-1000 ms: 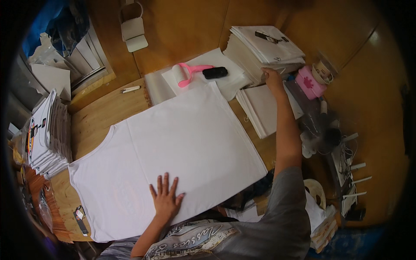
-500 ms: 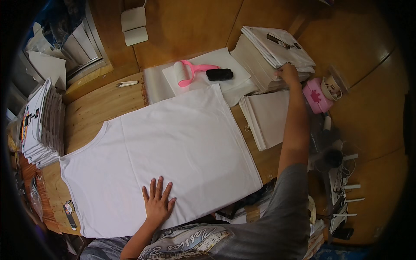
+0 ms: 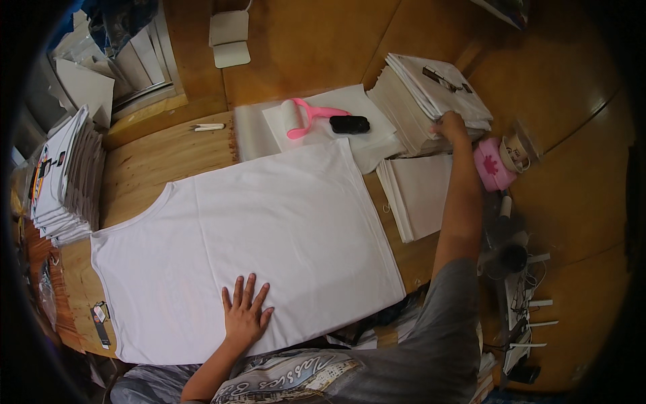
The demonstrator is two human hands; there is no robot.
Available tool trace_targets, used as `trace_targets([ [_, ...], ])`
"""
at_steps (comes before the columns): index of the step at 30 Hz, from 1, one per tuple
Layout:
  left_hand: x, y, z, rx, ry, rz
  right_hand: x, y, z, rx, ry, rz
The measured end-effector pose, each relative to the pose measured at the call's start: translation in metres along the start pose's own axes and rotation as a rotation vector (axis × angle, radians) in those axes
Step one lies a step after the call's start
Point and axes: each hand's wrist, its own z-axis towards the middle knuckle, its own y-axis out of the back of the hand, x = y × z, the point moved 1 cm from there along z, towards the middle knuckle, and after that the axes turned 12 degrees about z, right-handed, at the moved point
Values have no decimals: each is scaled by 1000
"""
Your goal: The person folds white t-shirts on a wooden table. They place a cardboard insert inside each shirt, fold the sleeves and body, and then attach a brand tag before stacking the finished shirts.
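A white sleeveless shirt (image 3: 296, 222) lies spread out on the wooden table. My left hand (image 3: 247, 311) rests flat on its near edge, fingers spread. At the far right, my right hand (image 3: 449, 126) has its fingers curled at the front corner of a pile of white sheets (image 3: 414, 121) with folded white garments (image 3: 437, 87) in clear bags on top. Whether those fingers grip a sheet is too small to make out. A black tag (image 3: 100, 324) sticks out beside the shirt's neck end.
Beyond the shirt are a pink lint roller (image 3: 294, 118), a black object (image 3: 350, 124) and thread snips (image 3: 207, 126). Folded shirts (image 3: 67, 178) are stacked at left. White boards (image 3: 417, 195) lie under my right forearm. A pink box (image 3: 494, 165), paper cup (image 3: 515, 151) and router (image 3: 517, 337) stand at right.
The whole view has shifted slightly. Both hands stay in nearly the same places, the left on the shirt and the right at the pile's corner.
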Motion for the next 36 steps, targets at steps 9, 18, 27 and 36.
trace_targets([
  [9,1,1,0,1,-6,-14,-8,1,9,60,-15,47],
  [18,1,2,0,-6,-13,-23,-17,2,17,79,-23,37],
  [27,1,5,0,-13,-9,-51,7,-26,-16,-32,65,-476],
  [36,1,2,1,-19,-34,-26,25,84,29,-941,144,14],
])
